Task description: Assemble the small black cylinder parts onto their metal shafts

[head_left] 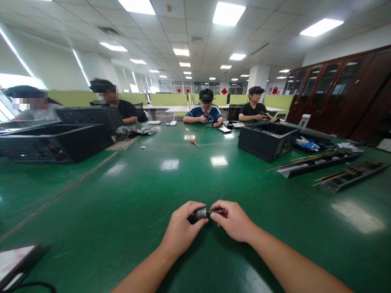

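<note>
My left hand [183,226] is closed around a small cylinder with a silver-grey front and a dark rear, which looks like a drill chuck [201,213]. Its rear part is hidden in the palm. Thumb and fingers of my right hand [233,221] pinch a thin dark twisted rod that looks like a drill bit [216,211]. The rod lies level, in line with the chuck, its left end at the chuck's front. Whether it sits inside the chuck I cannot tell. Both hands are just above the green tabletop [146,191].
An orange-handled screwdriver [194,143] lies mid-table. Black computer cases stand left [55,140] and right [265,138]. Dark metal channels [317,162] with thin brass-coloured rods lie at right. A flat framed object [18,260] is at the near left. Several people sit around the table.
</note>
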Motion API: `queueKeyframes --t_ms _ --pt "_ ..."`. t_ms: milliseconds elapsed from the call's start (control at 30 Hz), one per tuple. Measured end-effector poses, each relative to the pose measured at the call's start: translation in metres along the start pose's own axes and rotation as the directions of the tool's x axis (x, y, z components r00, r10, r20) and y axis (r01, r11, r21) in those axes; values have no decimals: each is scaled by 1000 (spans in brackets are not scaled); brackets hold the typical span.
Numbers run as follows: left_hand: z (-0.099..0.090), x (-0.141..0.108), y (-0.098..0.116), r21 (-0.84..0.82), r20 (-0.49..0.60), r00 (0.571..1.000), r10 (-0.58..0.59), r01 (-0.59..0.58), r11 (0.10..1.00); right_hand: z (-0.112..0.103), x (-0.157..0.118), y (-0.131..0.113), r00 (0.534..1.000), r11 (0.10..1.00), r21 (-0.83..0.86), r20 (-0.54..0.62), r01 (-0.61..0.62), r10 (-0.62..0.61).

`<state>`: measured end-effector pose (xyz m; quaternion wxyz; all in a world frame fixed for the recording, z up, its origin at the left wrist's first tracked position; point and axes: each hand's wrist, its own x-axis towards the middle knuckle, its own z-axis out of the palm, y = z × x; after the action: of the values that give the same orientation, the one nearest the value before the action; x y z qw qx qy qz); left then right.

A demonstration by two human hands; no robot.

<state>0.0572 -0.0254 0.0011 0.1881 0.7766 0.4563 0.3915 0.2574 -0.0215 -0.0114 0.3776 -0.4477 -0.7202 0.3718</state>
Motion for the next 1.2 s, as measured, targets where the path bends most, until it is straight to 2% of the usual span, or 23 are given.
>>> queueKeyframes --t_ms 1200 --pt "-5 2 -3 42 -41 999 15 -13 999 -4 3 2 998 997 45 -5 -65 66"
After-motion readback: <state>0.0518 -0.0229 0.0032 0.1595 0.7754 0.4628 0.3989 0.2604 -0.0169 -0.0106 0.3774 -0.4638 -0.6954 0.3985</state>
